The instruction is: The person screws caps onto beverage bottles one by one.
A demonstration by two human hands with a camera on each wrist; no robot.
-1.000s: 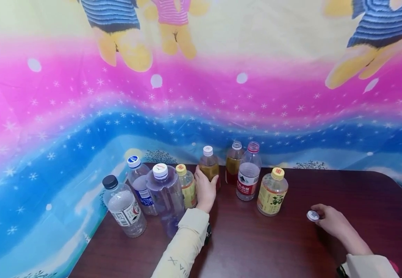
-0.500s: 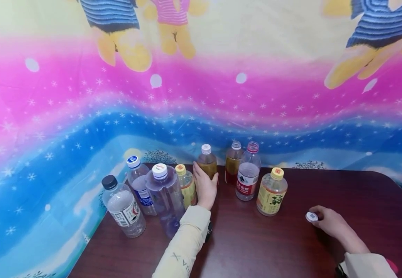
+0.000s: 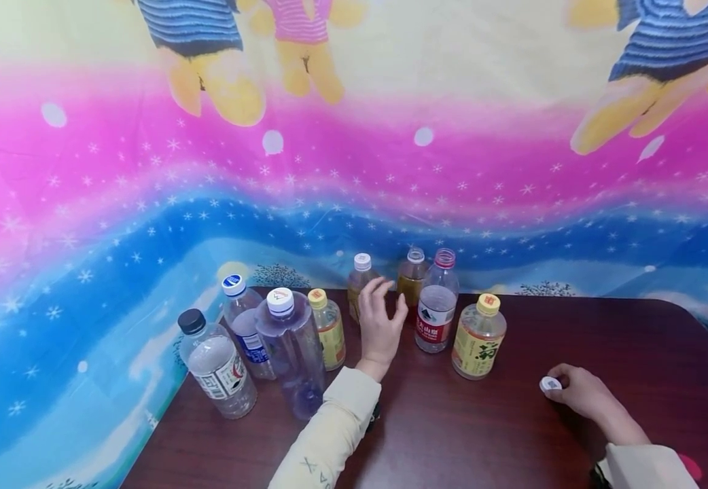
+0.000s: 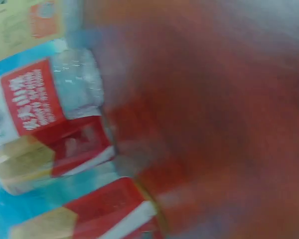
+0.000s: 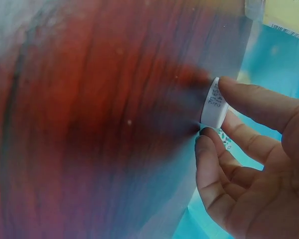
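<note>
In the head view my left hand is raised in front of a white-capped bottle of amber liquid, fingers loosely bent with nothing between them. To its right stand an uncapped amber bottle and an uncapped clear bottle with a red label. The left wrist view shows the clear bottle's red label and two red-and-gold labelled bottles, but no hand. Over the table at right, my right hand pinches a white bottle cap; its printed side shows in the right wrist view.
On the left stand a black-capped bottle, a blue-capped bottle, a large purplish bottle and a small yellow-capped bottle. Another yellow-capped bottle stands right of centre. A patterned cloth hangs behind the dark table.
My left hand has let go of the white-capped amber bottle and shifted right, away from it. That bottle moved slightly back and left earlier. My right hand stays nearly still with the cap.
</note>
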